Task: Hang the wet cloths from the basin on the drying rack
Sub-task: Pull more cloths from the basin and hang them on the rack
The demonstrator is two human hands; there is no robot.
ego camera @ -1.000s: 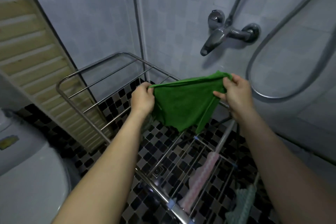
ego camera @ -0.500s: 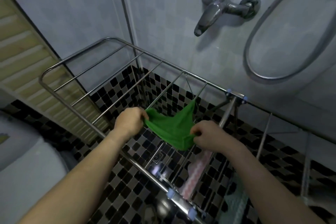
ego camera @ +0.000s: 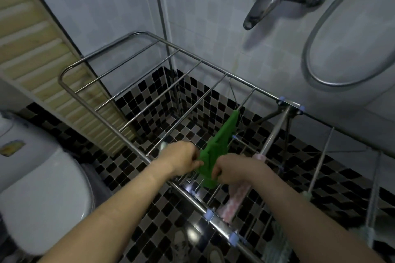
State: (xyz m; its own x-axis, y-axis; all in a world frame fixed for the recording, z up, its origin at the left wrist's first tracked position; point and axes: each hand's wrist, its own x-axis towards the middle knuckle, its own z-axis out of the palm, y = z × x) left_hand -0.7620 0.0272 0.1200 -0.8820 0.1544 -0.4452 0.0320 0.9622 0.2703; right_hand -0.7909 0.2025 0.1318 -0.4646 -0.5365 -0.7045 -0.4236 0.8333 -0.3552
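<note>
Cloth [ego camera: 218,149], now bunched lower over a rack [ego camera: 132,35] rail: likely limp, wet-heavy; left hand [ego camera: 181,161], right hand [ego camera: 233,166] fingers clamped on its near end; best held by corners.

Entered: one steel drying rack [ego camera: 136,34]; cloths numbered three, being one green cloth [ego camera: 218,151], one pink cloth [ego camera: 237,196] and one pale teal cloth [ego camera: 275,245], the last blurred; further pale patches at the right were too blurred to count. Hands were two: one left hand [ego camera: 181,160]; one right hand [ego camera: 230,166]. Fixtures stood at one tap [ego camera: 267,0]; one shower hose [ego camera: 304,62]; one toilet [ego camera: 42,177]; one slatted door [ego camera: 32,49].
</note>
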